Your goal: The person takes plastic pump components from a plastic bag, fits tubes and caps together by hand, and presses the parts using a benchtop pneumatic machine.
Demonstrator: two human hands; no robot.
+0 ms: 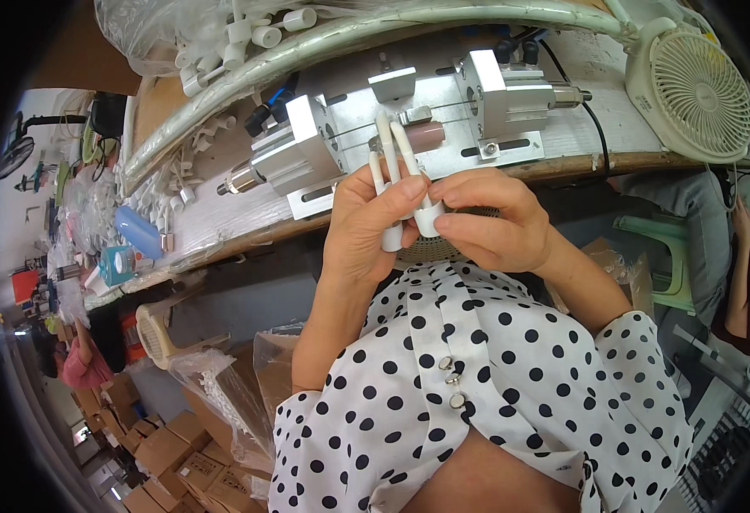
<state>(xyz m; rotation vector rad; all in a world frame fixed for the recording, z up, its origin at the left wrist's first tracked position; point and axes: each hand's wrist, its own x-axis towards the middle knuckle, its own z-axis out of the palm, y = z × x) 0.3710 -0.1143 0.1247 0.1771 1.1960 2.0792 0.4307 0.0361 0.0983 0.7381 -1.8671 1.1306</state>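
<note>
Item, left hand (353,227): fingers closed around slim white sticks (388,147), at least three, thumb pressed across them. Sticks upright and slanting, upper ends rounded, just beside one another; position: between the two hands, at the front edge of the counter (578,132).

Item, right hand (507,221): thumb and forefinger pinching a white cap (427,224), a short, wider cylinder at the lower end of one stick. Remaining fingers curled; their exact hold cannot be told.

Item, metal clamping device: on the counter, beyond the hands. Comprises a left silver block (306,132), a right silver block (490,90), a thin rod between them and a small upright plate (392,84) at the back. A mauve cylinder (427,137) lies between the blocks, partly behind the sticks.

Item, fan (701,96): cream, round grille, right end of the counter.

Item, loose white pieces (265,36): heaped at the back beside clear plastic; others scattered at left.

Item, blue bottle (138,231): lying at the left end.

Item, blouse (486,342): white, black dots, worn by the person.

Item, cardboard boxes (165,445): stacked, lower left.

Item, green stool (670,265): at right, below counter height.
</note>
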